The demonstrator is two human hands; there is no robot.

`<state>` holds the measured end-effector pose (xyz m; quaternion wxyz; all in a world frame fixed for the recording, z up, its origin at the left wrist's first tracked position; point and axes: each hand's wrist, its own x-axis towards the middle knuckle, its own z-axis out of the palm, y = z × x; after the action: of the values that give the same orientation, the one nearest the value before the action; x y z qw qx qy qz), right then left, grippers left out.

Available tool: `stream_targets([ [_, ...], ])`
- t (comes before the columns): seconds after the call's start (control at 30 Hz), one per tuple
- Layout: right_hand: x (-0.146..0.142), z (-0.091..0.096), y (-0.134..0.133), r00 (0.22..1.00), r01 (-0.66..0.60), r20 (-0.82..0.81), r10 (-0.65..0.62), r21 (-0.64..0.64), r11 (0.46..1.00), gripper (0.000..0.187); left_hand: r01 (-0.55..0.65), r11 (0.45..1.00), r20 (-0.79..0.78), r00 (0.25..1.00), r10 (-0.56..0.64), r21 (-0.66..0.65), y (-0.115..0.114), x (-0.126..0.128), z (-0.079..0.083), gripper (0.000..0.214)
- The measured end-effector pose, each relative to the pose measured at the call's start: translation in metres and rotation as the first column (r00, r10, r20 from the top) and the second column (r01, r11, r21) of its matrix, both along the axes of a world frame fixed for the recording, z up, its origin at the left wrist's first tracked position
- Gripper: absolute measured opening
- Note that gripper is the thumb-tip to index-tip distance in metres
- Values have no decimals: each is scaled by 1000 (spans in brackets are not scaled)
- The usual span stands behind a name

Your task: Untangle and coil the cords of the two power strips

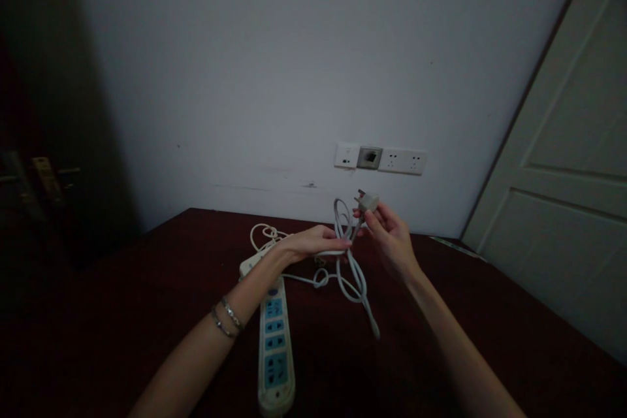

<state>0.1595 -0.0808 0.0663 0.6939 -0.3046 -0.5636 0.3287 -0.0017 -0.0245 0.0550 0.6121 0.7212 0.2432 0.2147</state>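
My right hand (389,235) pinches a pale plug (369,202), its metal prongs pointing up and to the left. Just left of it, my left hand (316,241) is closed around a grey-white power cord (360,277), gathered in loops above and below the fingers. One cord end dangles at the lower right of the loops. Under my left forearm lies a long power strip (277,346) with blue socket faces. A second white power strip (251,264) is partly hidden behind that forearm, with a loosely curled white cord (264,232) beside it.
The dark red table (147,313) meets a pale wall (274,78). Wall sockets (401,160) and other wall plates (347,155) sit above the table's back edge. A white panelled door (563,176) stands at the right, and a brass handle (46,176) shows at the left.
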Motion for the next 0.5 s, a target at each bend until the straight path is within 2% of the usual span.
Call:
stream_targets([
  [0.13, 3, 3, -1, 992, 56, -115, -53, 19, 998, 30, -61, 988, 144, 986, 81, -141, 2, 13, -9, 35],
  [0.23, 12, 9, -2, 963, 82, -254, -86, -26, 996, 31, -117, 978, 245, 957, 158, -174, 9, 12, -13, 27],
  [0.3, 22, 12, -2, 938, 103, -324, -122, -77, 992, 31, -109, 975, 344, 923, 172, -195, 15, 5, -15, 26],
  [0.4, 39, 15, 0, 892, 177, -398, -213, -126, 976, 32, 69, 956, 505, 859, 89, -286, 22, -5, -16, 26],
  [0.5, 54, 17, 1, 842, 255, -459, -284, -124, 959, 30, 295, 874, 613, 790, 5, -387, 26, -10, -16, 26],
])
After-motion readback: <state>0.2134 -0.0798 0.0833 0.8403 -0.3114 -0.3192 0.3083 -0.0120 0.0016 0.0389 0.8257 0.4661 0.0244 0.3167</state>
